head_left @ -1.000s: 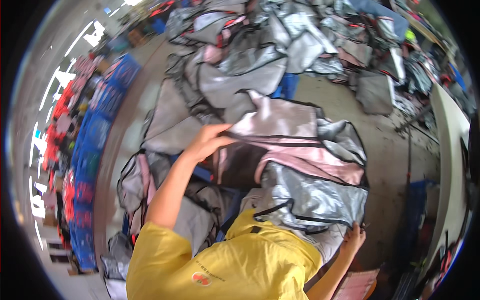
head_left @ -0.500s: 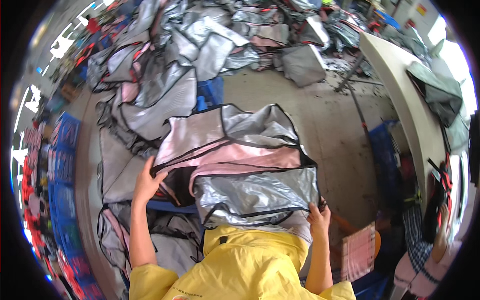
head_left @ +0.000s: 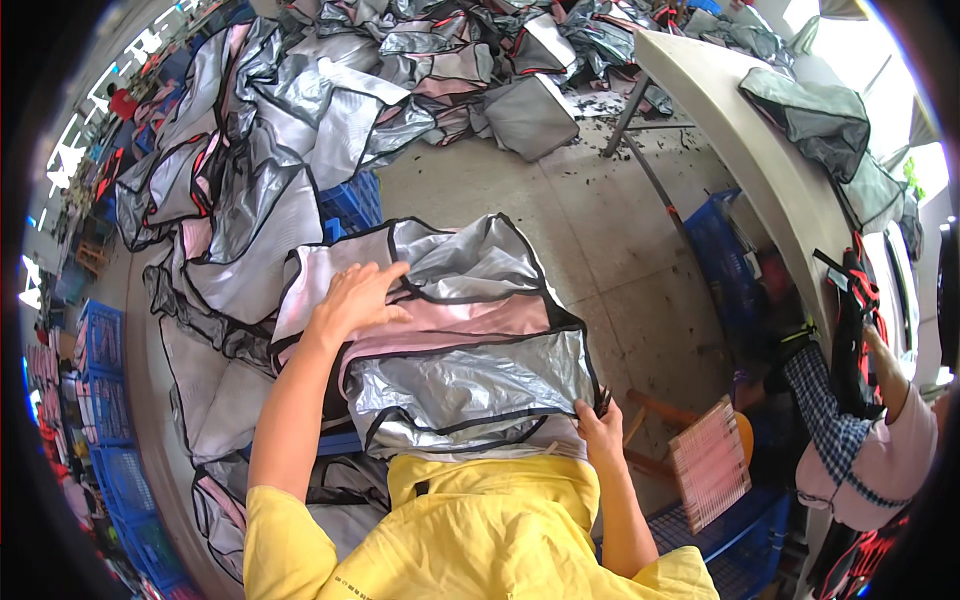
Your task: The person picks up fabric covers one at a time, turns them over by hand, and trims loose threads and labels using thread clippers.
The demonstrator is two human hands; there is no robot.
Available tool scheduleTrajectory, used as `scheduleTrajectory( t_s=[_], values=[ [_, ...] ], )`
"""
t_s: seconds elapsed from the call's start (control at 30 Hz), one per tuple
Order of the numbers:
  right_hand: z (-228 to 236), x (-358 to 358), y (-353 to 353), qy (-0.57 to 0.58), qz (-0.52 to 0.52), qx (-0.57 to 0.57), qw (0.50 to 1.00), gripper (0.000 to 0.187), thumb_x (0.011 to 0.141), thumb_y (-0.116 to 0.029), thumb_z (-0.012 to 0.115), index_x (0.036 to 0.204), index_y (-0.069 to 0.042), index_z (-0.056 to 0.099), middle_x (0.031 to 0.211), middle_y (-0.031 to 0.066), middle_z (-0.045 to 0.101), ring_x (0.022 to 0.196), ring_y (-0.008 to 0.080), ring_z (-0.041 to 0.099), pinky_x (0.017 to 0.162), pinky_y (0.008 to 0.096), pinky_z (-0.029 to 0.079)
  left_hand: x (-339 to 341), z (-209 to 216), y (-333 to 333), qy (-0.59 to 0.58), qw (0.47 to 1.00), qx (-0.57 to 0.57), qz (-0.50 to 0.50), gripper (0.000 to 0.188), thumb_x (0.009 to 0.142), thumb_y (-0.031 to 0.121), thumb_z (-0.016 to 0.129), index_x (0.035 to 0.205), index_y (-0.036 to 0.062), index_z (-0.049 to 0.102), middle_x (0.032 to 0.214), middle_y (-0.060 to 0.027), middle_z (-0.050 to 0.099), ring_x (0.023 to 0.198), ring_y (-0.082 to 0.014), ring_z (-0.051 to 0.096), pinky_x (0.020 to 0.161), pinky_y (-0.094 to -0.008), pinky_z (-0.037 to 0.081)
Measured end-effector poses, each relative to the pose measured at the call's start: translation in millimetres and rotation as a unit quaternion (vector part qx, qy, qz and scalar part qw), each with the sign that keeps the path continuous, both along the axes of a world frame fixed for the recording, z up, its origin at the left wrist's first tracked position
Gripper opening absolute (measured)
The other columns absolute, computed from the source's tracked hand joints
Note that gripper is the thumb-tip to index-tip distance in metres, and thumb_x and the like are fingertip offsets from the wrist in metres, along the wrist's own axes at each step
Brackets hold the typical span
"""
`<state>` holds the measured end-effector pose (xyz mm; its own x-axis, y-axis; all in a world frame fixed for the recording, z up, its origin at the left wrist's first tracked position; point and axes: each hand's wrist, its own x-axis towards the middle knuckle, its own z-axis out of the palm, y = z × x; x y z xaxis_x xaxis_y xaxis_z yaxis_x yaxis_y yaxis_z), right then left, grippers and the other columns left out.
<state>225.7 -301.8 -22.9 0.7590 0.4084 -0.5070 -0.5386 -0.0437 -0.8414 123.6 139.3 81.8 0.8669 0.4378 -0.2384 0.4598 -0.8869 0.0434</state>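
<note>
Across my lap lies a sewn silver and pink fabric piece (head_left: pixel 470 385) with black bound edges, its panels loosely folded. Over its upper left part, my left hand (head_left: pixel 358 300) is spread with the fingers apart; whether the fingertips touch the cloth I cannot tell. At the lower right corner my right hand (head_left: pixel 600 430) pinches the black edge between thumb and fingers. A small dark object pokes up beside those fingers, too small to name.
A large heap of similar silver pieces (head_left: pixel 330 110) spreads ahead and left. Blue crates (head_left: pixel 125 385) line the left. At right stand a long pale table (head_left: pixel 740 140), a slatted pink stool seat (head_left: pixel 710 462) and a seated co-worker (head_left: pixel 865 465) handling black and red straps.
My left hand has let go of the piece's left edge and moved right and up over it, fingers spreading. The right hand keeps its corner. The view has shifted toward the right.
</note>
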Motion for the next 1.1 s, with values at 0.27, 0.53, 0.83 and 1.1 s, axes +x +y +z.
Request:
scheduleTrajectory(
  t_s=[0.27, 0.53, 0.83, 1.1],
  values=[
    [8, -22, -8, -0.118, 0.057, -0.107, 0.986, 0.029, 0.095, -0.005, 0.068, 0.123, -0.001, 0.062, 0.098, 0.001, 0.065, 0.087, 0.0088, 0.06, 0.078, 0.0267, 0.05, -40, 34, -38, -0.271, 0.949, -0.153, 0.049, 0.019, 0.073, 0.011, 0.075, 0.081, 0.0008, 0.061, 0.07, -0.0165, 0.06, 0.061, -0.0337, 0.06, 0.058, -0.0427, 0.045],
    [-8, -44, 18, -0.123, 0.052, -0.02, 0.991, 0.015, 0.097, -0.006, 0.07, 0.109, -0.009, 0.061, 0.078, -0.0059, 0.058, 0.06, 0.0038, 0.048, 0.052, 0.0226, 0.035, -121, 152, -118, -0.549, 0.818, 0.167, -0.053, 0.034, 0.057, 0.012, 0.078, 0.085, 0.0121, 0.059, 0.074, -0.0142, 0.052, 0.064, -0.0355, 0.058, 0.054, -0.0374, 0.046],
    [3, 13, 8, -0.069, -0.044, -0.112, 0.99, 0.022, 0.101, -0.026, 0.072, 0.089, -0.009, 0.064, 0.069, -0.0083, 0.049, 0.06, 0.0023, 0.042, 0.048, 0.0224, 0.029, -164, 5, -188, -0.324, 0.946, -0.022, 0.01, 0.031, 0.064, 0.013, 0.082, 0.085, 0.0107, 0.06, 0.08, -0.009, 0.044, 0.074, -0.0322, 0.05, 0.065, -0.0449, 0.043],
    [165, 18, 197, -0.528, 0.313, -0.026, 0.789, 0.007, 0.092, -0.012, 0.075, 0.092, -0.005, 0.074, 0.094, 0.0097, 0.07, 0.076, 0.024, 0.067, 0.067, 0.0345, 0.053, -134, -5, -168, -0.286, 0.957, -0.031, 0.025, 0.031, 0.076, 0.03, 0.086, 0.085, 0.0122, 0.062, 0.079, -0.0047, 0.048, 0.078, -0.0275, 0.055, 0.066, -0.0409, 0.045]
  ],
)
